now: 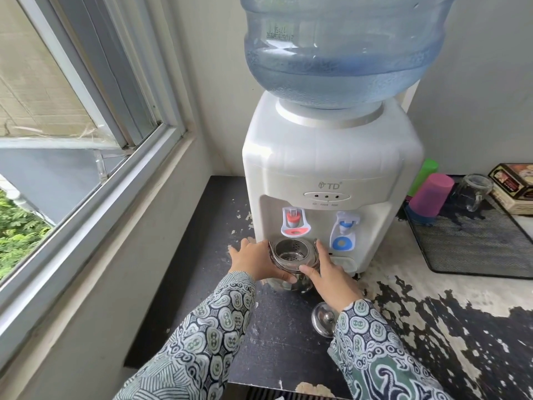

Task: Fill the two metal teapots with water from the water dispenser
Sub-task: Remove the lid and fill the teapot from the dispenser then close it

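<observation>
Both hands, left hand (253,259) and right hand (331,277), curled around open metal teapot (292,262) beneath red tap (293,219); perforated strainer basket (290,251) inside; lid (324,319) on counter (274,342).

The dispenser (331,180) stands on the counter (225,298) before you, with the bottle (340,47) on top of it. The teapot (292,262) sits under its left tap (294,222), between your left hand (256,262) and right hand (328,277). The lid (324,319) lies on the counter just in front of the teapot, beside your right sleeve. Right of the dispenser lies a mat (476,243) with cups (427,197) and a jar (473,192) at its back. The window (72,111) is on your left.
</observation>
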### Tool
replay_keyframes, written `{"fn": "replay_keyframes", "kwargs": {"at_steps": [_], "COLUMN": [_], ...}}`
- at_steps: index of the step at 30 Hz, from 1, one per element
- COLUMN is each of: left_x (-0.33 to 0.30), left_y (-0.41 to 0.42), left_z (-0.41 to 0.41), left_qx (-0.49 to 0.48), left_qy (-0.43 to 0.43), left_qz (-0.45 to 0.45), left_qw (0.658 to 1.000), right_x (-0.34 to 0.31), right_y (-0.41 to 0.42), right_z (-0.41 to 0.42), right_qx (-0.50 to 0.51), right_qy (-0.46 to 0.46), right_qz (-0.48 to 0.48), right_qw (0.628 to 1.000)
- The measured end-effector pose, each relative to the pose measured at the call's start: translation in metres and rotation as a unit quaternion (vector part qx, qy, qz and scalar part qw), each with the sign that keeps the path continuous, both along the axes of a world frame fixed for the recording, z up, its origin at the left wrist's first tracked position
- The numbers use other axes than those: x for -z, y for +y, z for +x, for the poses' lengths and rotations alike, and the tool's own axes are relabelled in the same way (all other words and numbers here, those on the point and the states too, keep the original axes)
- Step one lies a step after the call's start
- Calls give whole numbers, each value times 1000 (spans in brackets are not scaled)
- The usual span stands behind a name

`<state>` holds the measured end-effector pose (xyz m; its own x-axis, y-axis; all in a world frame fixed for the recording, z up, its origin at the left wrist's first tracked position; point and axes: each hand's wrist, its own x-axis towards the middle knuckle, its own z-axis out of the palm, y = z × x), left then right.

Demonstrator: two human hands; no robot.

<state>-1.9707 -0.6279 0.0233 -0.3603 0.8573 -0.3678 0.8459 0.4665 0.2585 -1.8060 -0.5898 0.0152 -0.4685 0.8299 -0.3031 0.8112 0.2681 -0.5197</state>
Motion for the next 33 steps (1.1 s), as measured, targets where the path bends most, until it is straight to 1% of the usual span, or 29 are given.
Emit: {"fn": "replay_keyframes", "kwargs": {"at_steps": [7,12,21,33], "left_x": [-2,0,1,4], "left_y": [1,2,3,6], "left_z": [3,1,1,-1], "left_qx": [-6,-13,-16,-7], "left_qy": [13,15,13,13], "left_qz": [-11,-12,-12,-21], "left_qw": [1000,1000,1000,1000], "right_x": [-6,-4,2,9], "right_y": [1,1,6,5], "right_z": [-3,-4,-4,2], "right_qx": [-32,-40,-49,-40], "right_qy": [-98,-126,-123,-80], "right_qz": [24,18,15,16], "right_qw": [994,991,991,996]}}
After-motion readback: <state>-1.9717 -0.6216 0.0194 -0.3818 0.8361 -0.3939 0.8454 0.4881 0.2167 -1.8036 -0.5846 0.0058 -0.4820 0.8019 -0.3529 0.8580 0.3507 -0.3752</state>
